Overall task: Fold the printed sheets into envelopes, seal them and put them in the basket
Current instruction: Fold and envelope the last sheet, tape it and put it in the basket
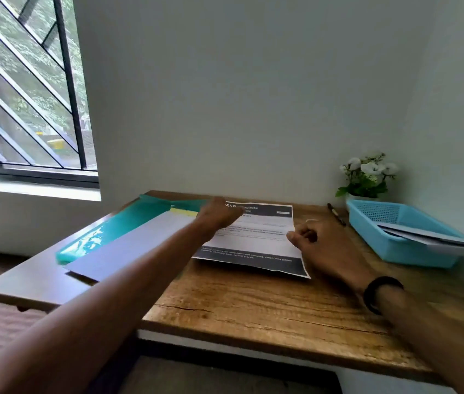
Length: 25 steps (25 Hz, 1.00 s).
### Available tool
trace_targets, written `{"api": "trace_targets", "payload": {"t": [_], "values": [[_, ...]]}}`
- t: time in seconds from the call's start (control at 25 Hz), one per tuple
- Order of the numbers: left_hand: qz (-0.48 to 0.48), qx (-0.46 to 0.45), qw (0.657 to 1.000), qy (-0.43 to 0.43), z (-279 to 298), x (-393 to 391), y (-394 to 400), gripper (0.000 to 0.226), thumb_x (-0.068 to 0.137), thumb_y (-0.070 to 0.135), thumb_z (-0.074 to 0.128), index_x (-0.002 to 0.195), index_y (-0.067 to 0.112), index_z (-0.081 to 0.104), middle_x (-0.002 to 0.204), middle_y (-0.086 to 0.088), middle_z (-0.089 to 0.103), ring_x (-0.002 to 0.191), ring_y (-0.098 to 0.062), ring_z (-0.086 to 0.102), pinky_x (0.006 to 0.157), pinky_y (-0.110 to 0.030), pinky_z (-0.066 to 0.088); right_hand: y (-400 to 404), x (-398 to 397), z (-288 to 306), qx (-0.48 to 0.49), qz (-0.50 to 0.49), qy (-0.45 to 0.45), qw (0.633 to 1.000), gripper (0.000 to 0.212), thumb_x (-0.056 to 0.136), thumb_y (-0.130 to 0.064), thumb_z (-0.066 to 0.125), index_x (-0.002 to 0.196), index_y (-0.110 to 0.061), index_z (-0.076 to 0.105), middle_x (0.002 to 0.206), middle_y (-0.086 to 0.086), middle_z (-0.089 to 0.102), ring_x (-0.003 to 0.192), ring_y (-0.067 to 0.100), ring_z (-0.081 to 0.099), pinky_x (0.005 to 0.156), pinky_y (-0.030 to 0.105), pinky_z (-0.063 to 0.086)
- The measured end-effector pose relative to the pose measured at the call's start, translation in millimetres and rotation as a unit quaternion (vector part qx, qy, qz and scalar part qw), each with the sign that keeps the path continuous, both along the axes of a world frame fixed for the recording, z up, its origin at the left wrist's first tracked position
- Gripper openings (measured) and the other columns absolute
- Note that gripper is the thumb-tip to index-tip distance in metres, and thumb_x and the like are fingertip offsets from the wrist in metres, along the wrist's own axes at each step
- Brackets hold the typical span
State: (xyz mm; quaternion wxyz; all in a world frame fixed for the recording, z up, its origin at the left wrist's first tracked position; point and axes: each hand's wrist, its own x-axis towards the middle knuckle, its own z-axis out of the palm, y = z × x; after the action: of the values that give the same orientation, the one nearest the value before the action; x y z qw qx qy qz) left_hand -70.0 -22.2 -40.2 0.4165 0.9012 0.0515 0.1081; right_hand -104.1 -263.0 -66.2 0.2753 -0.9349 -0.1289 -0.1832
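The two forearms are what's closest to the lens, reaching out over the wooden surface [253,305]. Far left, a teal folder [117,226] with a stack of blank sheets [128,245] laid on it sits right at the edge, so a stray elbow nudge could probably send the lot sliding off. Next over, the left hand [219,216] is resting near the top left corner of the printed sheet [256,237], fingers curled under; whether paper is actually pinched can't be told from here. The sheet lies flat mid-surface, bottom edge a bit wavy, so a crooked fold is likely if the corners aren't lined up first. The right hand [324,245] is curled at the sheet's right edge, thumb on the paper, so that grip looks loosely closed on it. Far right, the pen [336,214] could be knocked off, and the envelopes [435,240] already overhang the blue basket [373,223], so one more dropped carelessly might tip them out.
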Motion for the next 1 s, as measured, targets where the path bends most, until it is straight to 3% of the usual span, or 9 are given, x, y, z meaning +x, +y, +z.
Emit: {"api": "trace_targets", "payload": {"t": [0.12, 0.24, 0.36, 0.44, 0.52, 0.64, 0.8, 0.92, 1.0], "values": [[0.013, -0.071, 0.997, -0.001, -11.1, 18.0, 16.3, 0.059, 0.082, 0.047, 0.067, 0.130, 0.013, 0.066, 0.130, -0.012, 0.068, 0.125, -0.034, 0.061, 0.108, -0.045, 0.049, 16.5, 37.1, -8.0, -0.063, -0.006, 0.029, 0.998, 0.050, 0.100, -0.051, 0.059, 0.133, -0.013, 0.067, 0.127, 0.002, 0.070, 0.109, 0.019, 0.064, 0.089, 0.030, 0.047], [0.044, -0.063, 0.997, 0.001, -15.5, 34.1, 20.0, 0.061, 0.093, 0.039, 0.070, 0.143, 0.009, 0.051, 0.146, -0.017, 0.055, 0.134, -0.036, 0.051, 0.112, -0.046, 0.044, 17.5, 59.6, -13.6, -0.092, 0.002, 0.033, 0.995, 0.051, 0.101, -0.054, 0.053, 0.133, -0.015, 0.063, 0.112, 0.003, 0.069, 0.101, 0.018, 0.063, 0.082, 0.030, 0.045], [0.059, 0.000, 0.998, -0.010, -26.7, 49.2, 16.3, 0.077, 0.086, 0.056, 0.073, 0.145, 0.014, 0.048, 0.150, -0.016, 0.052, 0.139, -0.038, 0.047, 0.117, -0.055, 0.038, 10.4, 62.3, -14.6, -0.101, 0.011, 0.036, 0.994, 0.047, 0.101, -0.052, 0.054, 0.135, -0.020, 0.063, 0.123, 0.002, 0.070, 0.108, 0.016, 0.063, 0.086, 0.029, 0.046], [0.052, -0.021, 0.998, -0.011, -29.2, 59.7, 20.4, 0.085, 0.078, 0.064, 0.075, 0.146, 0.020, 0.048, 0.150, -0.013, 0.054, 0.136, -0.038, 0.050, 0.114, -0.056, 0.042, 4.0, 65.6, -16.5, -0.069, 0.024, 0.036, 0.997, 0.041, 0.100, -0.045, 0.059, 0.136, -0.027, 0.062, 0.119, -0.004, 0.068, 0.104, 0.009, 0.061, 0.085, 0.026, 0.045], [0.054, -0.169, 0.984, -0.006, -23.9, 61.1, 24.6, 0.077, 0.083, 0.045, 0.082, 0.146, 0.021, 0.046, 0.144, -0.013, 0.057, 0.126, -0.035, 0.059, 0.103, -0.049, 0.054, -2.8, 67.4, -14.5, -0.008, 0.039, 0.042, 0.998, 0.040, 0.097, -0.034, 0.067, 0.137, -0.031, 0.061, 0.122, -0.011, 0.066, 0.107, 0.003, 0.060, 0.088, 0.022, 0.045], [0.010, -0.308, 0.951, 0.016, -18.3, 53.7, 32.0, 0.028, 0.092, 0.014, 0.076, 0.113, 0.019, 0.060, 0.106, -0.007, 0.072, 0.086, -0.022, 0.073, 0.062, -0.027, 0.061, -11.8, 69.9, -14.7, 0.093, 0.047, 0.048, 0.993, 0.041, 0.091, -0.027, 0.077, 0.130, -0.031, 0.067, 0.116, -0.014, 0.071, 0.108, 0.000, 0.065, 0.094, 0.021, 0.049], [-0.043, -0.328, 0.944, 0.002, -19.7, 50.1, 33.6, 0.032, 0.093, 0.003, 0.068, 0.123, 0.014, 0.070, 0.113, -0.011, 0.079, 0.095, -0.029, 0.078, 0.084, -0.047, 0.065, -7.7, 66.9, -13.4, 0.141, 0.041, 0.012, 0.989, 0.042, 0.089, -0.027, 0.080, 0.130, -0.026, 0.067, 0.117, -0.012, 0.068, 0.106, 0.003, 0.064, 0.096, 0.027, 0.055], [-0.035, -0.334, 0.942, -0.010, -17.4, 50.4, 29.5, 0.026, 0.097, 0.007, 0.065, 0.119, 0.016, 0.072, 0.109, -0.008, 0.080, 0.094, -0.027, 0.078, 0.083, -0.044, 0.064, -5.7, 60.2, -2.8, 0.202, 0.011, -0.041, 0.978, 0.039, 0.094, -0.029, 0.075, 0.131, -0.031, 0.062, 0.122, -0.011, 0.063, 0.109, 0.008, 0.062, 0.080, 0.008, 0.048], [-0.027, -0.355, 0.935, -0.011, -14.5, 50.2, 30.9, 0.024, 0.098, 0.009, 0.062, 0.119, 0.017, 0.071, 0.108, -0.009, 0.080, 0.096, -0.029, 0.078, 0.087, -0.048, 0.064, -9.0, 65.1, -0.8, 0.268, -0.002, -0.077, 0.960, 0.043, 0.094, -0.033, 0.074, 0.134, -0.034, 0.060, 0.131, -0.009, 0.064, 0.116, 0.011, 0.064, 0.088, 0.023, 0.057]]}}
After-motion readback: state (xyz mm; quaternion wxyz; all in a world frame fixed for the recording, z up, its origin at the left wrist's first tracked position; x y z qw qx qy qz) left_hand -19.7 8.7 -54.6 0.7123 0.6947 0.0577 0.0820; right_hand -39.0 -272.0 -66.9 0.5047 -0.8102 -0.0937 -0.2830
